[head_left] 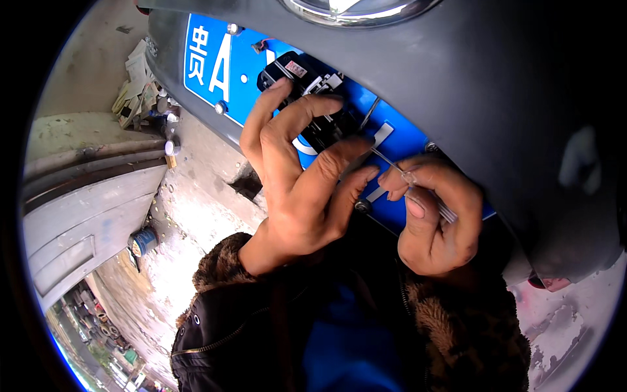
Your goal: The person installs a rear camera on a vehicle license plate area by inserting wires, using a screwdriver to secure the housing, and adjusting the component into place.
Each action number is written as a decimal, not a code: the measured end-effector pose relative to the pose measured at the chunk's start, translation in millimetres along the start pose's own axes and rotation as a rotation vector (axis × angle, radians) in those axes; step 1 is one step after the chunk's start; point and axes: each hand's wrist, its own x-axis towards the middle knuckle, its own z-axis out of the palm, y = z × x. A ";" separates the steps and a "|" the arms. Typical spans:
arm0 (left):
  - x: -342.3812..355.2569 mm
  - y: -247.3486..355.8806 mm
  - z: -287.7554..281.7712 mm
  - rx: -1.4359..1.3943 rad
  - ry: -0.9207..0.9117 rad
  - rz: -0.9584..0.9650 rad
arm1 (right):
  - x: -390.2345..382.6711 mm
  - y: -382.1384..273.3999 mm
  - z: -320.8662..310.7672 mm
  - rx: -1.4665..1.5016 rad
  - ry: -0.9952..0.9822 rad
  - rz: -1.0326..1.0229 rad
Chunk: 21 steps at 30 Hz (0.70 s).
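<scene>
My left hand (287,189) grips a black plastic housing (322,135) with metal parts and a small printed label, its fingers spread over the top and the thumb low on the near side. The housing is in front of a blue licence plate (238,59) on a dark grey vehicle panel. My right hand (444,215) is closed on a small screwdriver (388,160) with a thin metal shaft. Its shaft points up and left toward the housing, close to my left fingertips. Whether its tip touches the housing is hidden by my fingers.
A short wire with a connector (261,46) sticks out above the plate. Bolts (221,107) hold the plate. The grey panel (470,85) curves overhead and to the right. On the left are a pile of papers (137,85), a blue can (144,240) and a pale door (98,222).
</scene>
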 end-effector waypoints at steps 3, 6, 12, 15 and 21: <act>-0.4 -2.6 4.9 -0.055 0.027 0.001 | 2.5 -1.2 -4.4 -0.093 -0.113 -0.037; -1.1 -4.6 8.1 -0.121 0.036 0.007 | 5.0 -3.3 -2.9 -0.125 -0.120 -0.039; 0.8 -13.8 14.8 -0.240 0.102 0.062 | 10.5 -1.6 6.1 -0.154 -0.055 -0.079; -0.3 -15.6 9.0 -0.217 0.031 0.072 | 11.7 2.6 13.4 -0.177 0.047 -0.137; 1.9 -20.0 8.5 -0.255 0.027 0.103 | 16.7 5.2 13.3 -0.215 0.012 -0.203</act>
